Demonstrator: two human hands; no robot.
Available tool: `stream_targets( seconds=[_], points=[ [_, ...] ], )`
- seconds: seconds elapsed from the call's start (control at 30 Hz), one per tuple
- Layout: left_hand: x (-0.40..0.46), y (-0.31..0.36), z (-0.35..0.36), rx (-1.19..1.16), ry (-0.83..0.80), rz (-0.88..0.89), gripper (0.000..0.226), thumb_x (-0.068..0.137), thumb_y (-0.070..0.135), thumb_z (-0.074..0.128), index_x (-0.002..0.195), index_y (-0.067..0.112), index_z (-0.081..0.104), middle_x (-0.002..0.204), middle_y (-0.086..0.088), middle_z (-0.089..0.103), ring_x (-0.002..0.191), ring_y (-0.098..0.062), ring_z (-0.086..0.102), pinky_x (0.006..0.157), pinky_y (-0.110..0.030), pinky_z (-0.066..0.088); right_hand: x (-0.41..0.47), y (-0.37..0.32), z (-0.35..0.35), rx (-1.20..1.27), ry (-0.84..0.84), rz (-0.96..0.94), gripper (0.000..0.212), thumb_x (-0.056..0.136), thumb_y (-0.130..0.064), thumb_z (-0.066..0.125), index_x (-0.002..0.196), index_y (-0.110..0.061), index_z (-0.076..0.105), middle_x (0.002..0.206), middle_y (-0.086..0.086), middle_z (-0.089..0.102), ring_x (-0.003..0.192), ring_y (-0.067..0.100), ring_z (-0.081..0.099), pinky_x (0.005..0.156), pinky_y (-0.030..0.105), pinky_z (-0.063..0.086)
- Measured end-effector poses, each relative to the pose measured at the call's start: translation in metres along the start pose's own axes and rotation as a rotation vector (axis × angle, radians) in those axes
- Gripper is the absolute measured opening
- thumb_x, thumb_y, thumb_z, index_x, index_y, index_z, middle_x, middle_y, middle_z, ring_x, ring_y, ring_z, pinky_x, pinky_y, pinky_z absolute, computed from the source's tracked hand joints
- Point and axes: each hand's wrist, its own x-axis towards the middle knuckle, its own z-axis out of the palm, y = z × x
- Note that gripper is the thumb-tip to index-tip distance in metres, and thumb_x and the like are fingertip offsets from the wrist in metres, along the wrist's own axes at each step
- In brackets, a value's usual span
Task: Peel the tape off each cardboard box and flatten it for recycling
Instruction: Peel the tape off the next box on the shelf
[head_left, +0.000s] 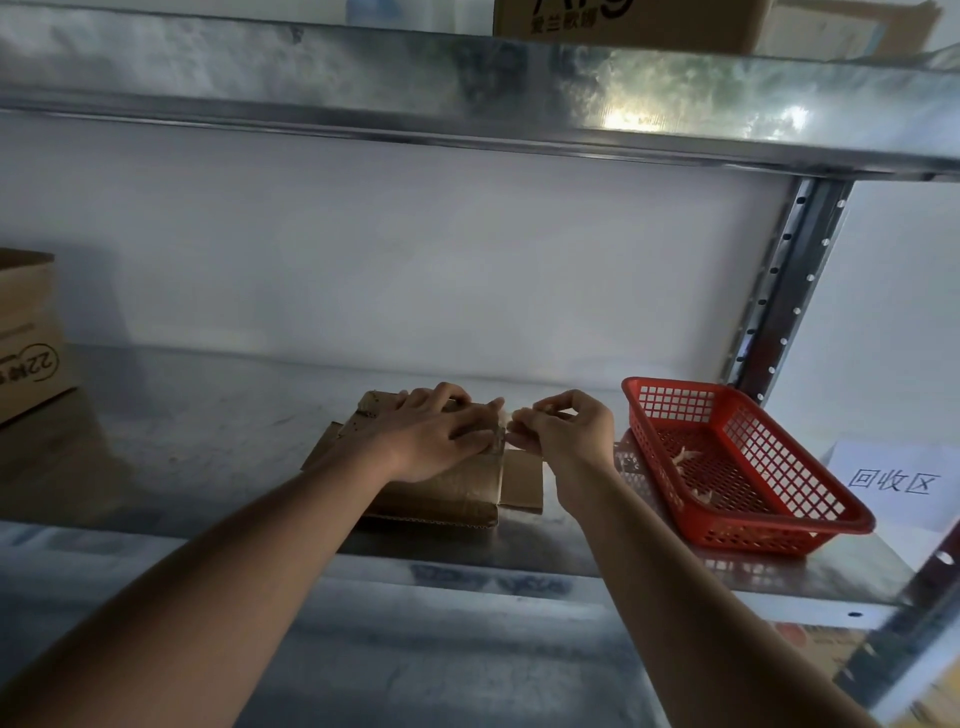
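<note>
Tape (500, 435) on our flattened brown cardboard box (441, 483) lies at its right edge, pinched by our right hand (563, 428), left hand (441, 431) pressing flat.

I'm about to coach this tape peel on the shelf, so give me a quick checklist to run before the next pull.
1. Flattened cardboard box lies flat on the metal shelf: ok.
2. Left hand presses the box down with straight fingers: ok.
3. Right hand pinches at the box's right edge: ok.
4. Tape actually caught in that pinch: cannot tell, too blurred.
5. Red basket beside the right hand, open for scraps: ok.
6. Tape remaining elsewhere on the box: cannot tell, the left hand covers it.
</note>
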Motion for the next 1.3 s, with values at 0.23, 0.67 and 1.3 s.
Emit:
stream_targets(
  seconds=[0.23, 0.67, 1.3],
  points=[
    [0.002, 0.001, -0.002, -0.004, -0.045, -0.008, 0.060, 0.097, 0.080, 0.022, 0.154, 0.064, 0.016, 0.157, 0.023, 0.017, 0.150, -0.024, 0.015, 0.119, -0.053, 0.014, 0.001, 0.002, -0.004, -0.212, -0.076, -0.015, 0.049, 0.088, -0.004, 0.077, 0.129, -0.021, 0.055, 0.096, 0.017, 0.073, 0.075, 0.024, 0.079, 0.073, 0.042, 0.066],
    [0.006, -0.010, -0.009, -0.338, -0.112, -0.062, 0.057, 0.104, 0.045, 0.051, 0.157, 0.050, 0.031, 0.170, 0.023, 0.009, 0.158, -0.015, -0.005, 0.126, -0.053, -0.007, -0.023, -0.005, 0.010, -0.785, -0.131, -0.191, 0.058, 0.075, -0.048, 0.088, 0.121, -0.023, 0.062, 0.103, 0.002, 0.073, 0.090, 0.025, 0.073, 0.082, 0.047, 0.062],
    [0.007, -0.006, 0.012, 0.089, 0.032, 0.014, 0.061, 0.108, 0.052, 0.016, 0.165, 0.034, 0.007, 0.171, 0.004, 0.012, 0.158, -0.025, 0.005, 0.125, -0.061, -0.003, -0.023, -0.036, 0.040, -1.324, -0.178, -0.324, 0.039, 0.085, -0.027, 0.086, 0.072, -0.011, 0.053, 0.078, 0.008, 0.064, 0.075, 0.027, 0.063, 0.060, 0.037, 0.048]
  ],
)
